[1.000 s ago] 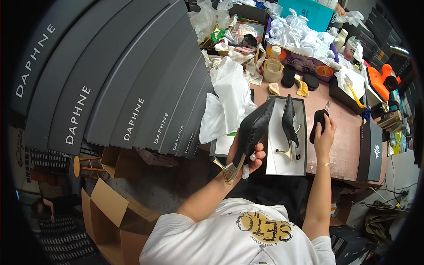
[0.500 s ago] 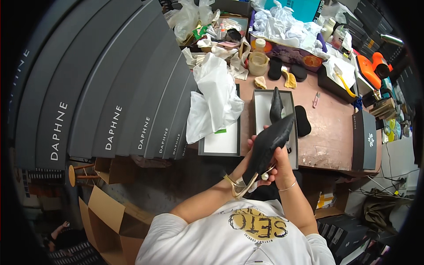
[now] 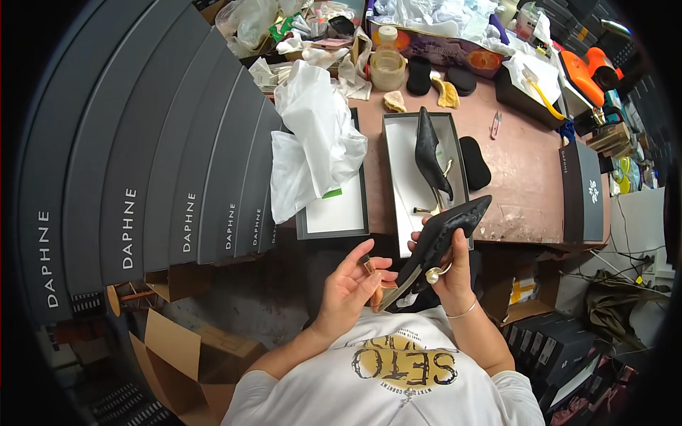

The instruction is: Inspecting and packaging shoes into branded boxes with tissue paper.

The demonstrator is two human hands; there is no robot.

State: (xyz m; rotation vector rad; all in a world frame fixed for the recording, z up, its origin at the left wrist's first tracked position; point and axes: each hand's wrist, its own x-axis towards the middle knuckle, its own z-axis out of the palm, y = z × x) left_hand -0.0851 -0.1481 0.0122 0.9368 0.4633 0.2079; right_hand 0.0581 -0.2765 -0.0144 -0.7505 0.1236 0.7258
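Note:
A black pointed-toe heeled shoe (image 3: 435, 238) with a pearl ornament is held in front of my chest, toe pointing away to the right. My right hand (image 3: 457, 273) is closed round its middle, thumb on the near side. At the back end, my left hand (image 3: 349, 290) has its thumb and fingers about the small gold heel, with the index finger stretched out. The matching black shoe (image 3: 428, 153) lies in a dark-rimmed shoebox (image 3: 400, 181) just beyond. Part of the held shoe's side is hidden by my right fingers.
Left of the box, white tissue paper (image 3: 316, 142) covers much of a box lid (image 3: 334, 224). Tall stacked grey shoeboxes (image 3: 149, 156) stand at the left. Small scissors (image 3: 496, 126), a black pad (image 3: 474, 163) and a jar (image 3: 388, 69) rest on the table (image 3: 526, 192).
My left hand has come out from beneath the shoe to its heel. The shoe has tilted and sits lower, uncovering more of the other shoe in the box. My view has shifted.

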